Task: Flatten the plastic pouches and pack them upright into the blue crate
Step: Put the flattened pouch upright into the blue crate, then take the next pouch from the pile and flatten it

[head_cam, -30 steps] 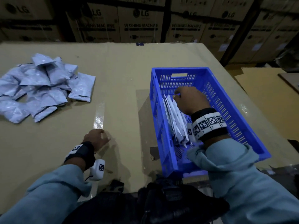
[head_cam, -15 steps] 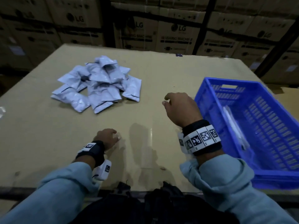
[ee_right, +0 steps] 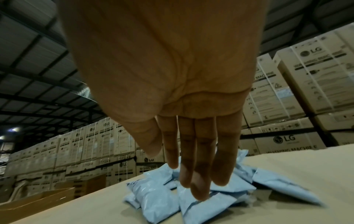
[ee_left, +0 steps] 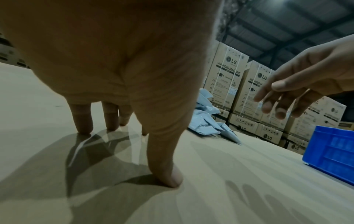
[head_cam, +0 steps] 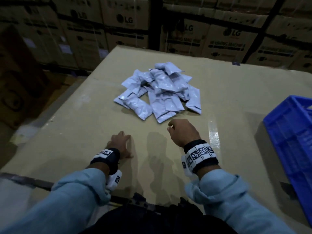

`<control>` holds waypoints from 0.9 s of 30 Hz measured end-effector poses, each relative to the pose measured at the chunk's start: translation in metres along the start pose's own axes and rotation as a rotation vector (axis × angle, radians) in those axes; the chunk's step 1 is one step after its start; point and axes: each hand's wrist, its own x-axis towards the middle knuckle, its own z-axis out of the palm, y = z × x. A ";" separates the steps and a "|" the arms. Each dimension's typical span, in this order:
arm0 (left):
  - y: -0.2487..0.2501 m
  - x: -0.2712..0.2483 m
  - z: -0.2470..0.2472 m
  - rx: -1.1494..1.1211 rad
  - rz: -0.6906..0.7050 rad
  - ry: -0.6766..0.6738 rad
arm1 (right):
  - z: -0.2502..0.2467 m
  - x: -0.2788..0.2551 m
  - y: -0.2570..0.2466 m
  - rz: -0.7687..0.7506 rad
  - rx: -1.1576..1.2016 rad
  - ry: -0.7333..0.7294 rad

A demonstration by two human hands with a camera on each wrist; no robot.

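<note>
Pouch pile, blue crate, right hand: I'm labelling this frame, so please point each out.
pouch pile (head_cam: 160, 92): head view, middle of the heap.
blue crate (head_cam: 290, 137): head view, near side wall.
right hand (head_cam: 184, 132): head view, back of the hand.

Warehouse interior: stacked cardboard cartons (ee_right: 298, 84) printed "LG Washing Machine" line walls in tall rows; metal-framed roof (ee_right: 38, 72) overhead; cardboard-topped desk (head_cam: 219, 92) serves as packing surface.
</note>
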 end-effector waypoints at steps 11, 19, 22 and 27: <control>-0.066 0.021 0.014 -0.045 -0.039 -0.044 | 0.076 0.055 -0.055 -0.035 -0.075 -0.143; -0.068 0.030 0.008 -0.029 -0.013 -0.150 | 0.126 0.101 -0.091 -0.074 -0.087 -0.158; -0.068 0.033 0.007 -0.013 -0.009 -0.165 | 0.135 0.119 -0.096 -0.060 -0.084 -0.176; -0.067 0.033 0.004 -0.001 -0.015 -0.213 | 0.135 0.146 -0.095 -0.125 -0.225 -0.172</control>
